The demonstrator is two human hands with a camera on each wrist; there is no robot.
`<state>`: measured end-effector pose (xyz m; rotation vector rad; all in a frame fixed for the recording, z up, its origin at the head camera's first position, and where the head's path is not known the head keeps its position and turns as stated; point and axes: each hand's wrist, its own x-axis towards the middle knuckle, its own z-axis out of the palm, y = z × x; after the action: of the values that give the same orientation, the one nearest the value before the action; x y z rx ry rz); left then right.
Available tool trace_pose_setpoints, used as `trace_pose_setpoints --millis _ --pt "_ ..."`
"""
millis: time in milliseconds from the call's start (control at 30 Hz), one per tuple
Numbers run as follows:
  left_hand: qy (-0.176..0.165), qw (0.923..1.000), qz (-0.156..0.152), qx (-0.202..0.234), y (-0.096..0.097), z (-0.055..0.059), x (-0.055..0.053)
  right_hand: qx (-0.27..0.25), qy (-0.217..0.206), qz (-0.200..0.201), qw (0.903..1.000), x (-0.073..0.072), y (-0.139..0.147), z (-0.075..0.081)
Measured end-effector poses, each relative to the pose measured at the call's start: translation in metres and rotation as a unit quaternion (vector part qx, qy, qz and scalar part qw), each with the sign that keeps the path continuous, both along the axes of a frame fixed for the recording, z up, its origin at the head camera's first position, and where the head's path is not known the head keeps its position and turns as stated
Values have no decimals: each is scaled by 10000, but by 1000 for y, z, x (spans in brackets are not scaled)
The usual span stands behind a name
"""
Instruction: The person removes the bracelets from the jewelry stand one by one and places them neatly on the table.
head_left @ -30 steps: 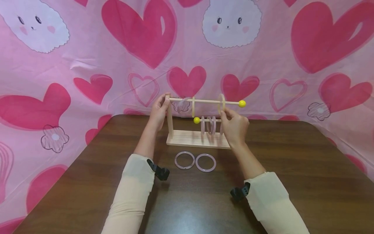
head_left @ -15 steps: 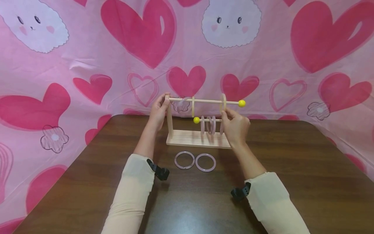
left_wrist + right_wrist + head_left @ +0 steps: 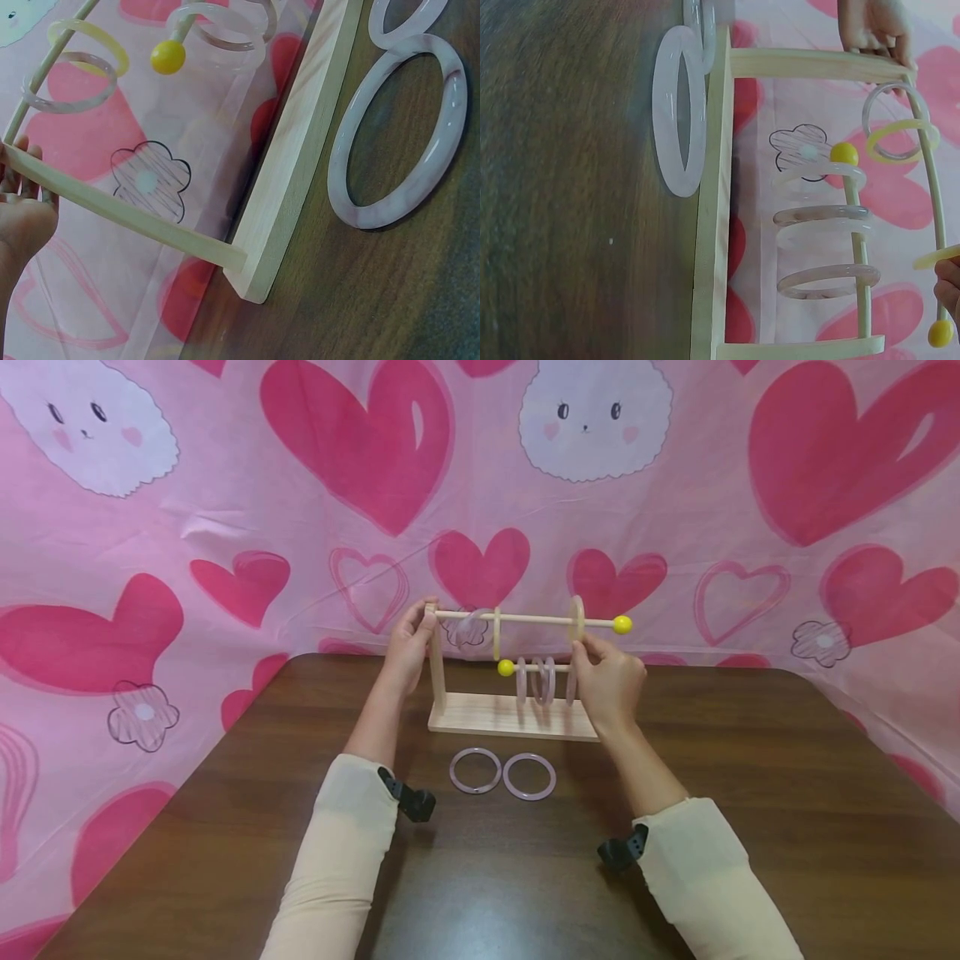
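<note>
The right hand (image 3: 615, 685) pinched the ring (image 3: 577, 608) around the upper rod (image 3: 536, 619) of the rack (image 3: 480, 716), near the ball (image 3: 622, 625), while the left hand (image 3: 406, 650) gripped the post (image 3: 438, 667), and a too strong pull could tip the rack.

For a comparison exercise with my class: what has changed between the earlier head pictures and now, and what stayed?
The right hand and the yellow ring it pinches have moved slightly right along the upper rod, toward its yellow ball. Nothing was grasped or released. The left hand on the upright and the two loose lilac rings stayed.
</note>
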<state>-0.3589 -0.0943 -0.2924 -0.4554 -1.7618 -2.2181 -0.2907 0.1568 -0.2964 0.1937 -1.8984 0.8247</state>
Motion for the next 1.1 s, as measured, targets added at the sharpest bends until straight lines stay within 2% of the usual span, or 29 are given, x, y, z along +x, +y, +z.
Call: trace_pose_setpoints --millis 800,1100 --pt "-16 10000 -1 16 -1 -1 0 -42 106 -193 9997 0 9 -8" --pt "-30 10000 26 -87 -1 0 1 -374 93 -276 9989 0 17 -4"
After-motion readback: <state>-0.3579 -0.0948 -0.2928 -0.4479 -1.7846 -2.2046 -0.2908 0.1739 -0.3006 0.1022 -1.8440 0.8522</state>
